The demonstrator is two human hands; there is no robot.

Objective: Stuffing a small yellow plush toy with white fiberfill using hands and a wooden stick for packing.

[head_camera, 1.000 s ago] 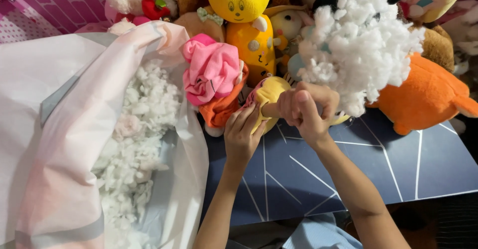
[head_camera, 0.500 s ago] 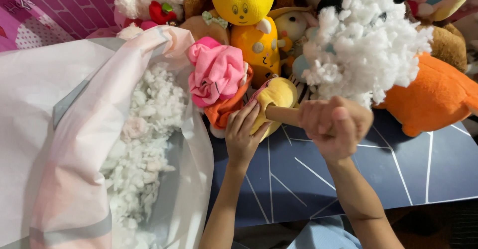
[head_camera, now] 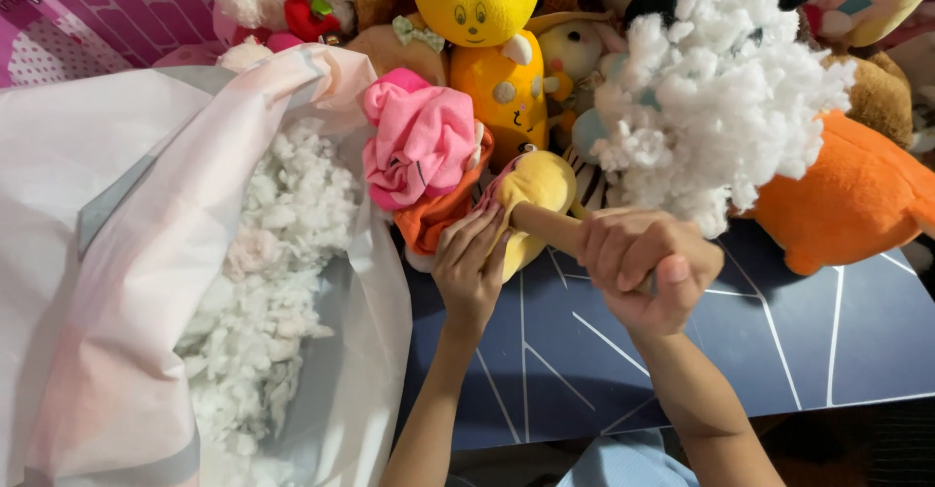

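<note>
My left hand (head_camera: pixel 472 271) presses flat on a small yellow plush toy (head_camera: pixel 539 183) with pink and orange parts. My right hand (head_camera: pixel 645 263) is closed around a wooden stick (head_camera: pixel 547 227) whose far end goes into the yellow plush. A big clump of white fluffy stuffing (head_camera: pixel 719 97) sits just above my right hand; whether the hand also holds it I cannot tell. A pink fabric rose (head_camera: pixel 421 143) lies against the plush on its left.
A large white and pink plastic bag (head_camera: pixel 127 243) full of white stuffing (head_camera: pixel 263 273) lies open on the left. Several plush toys are piled at the back, among them a yellow one (head_camera: pixel 477 5) and an orange one (head_camera: pixel 857 200). Underneath is a dark blue surface (head_camera: pixel 760 341) with white lines.
My right hand has drawn back toward me along the stick, away from the yellow plush. The left hand has stayed on the plush.
</note>
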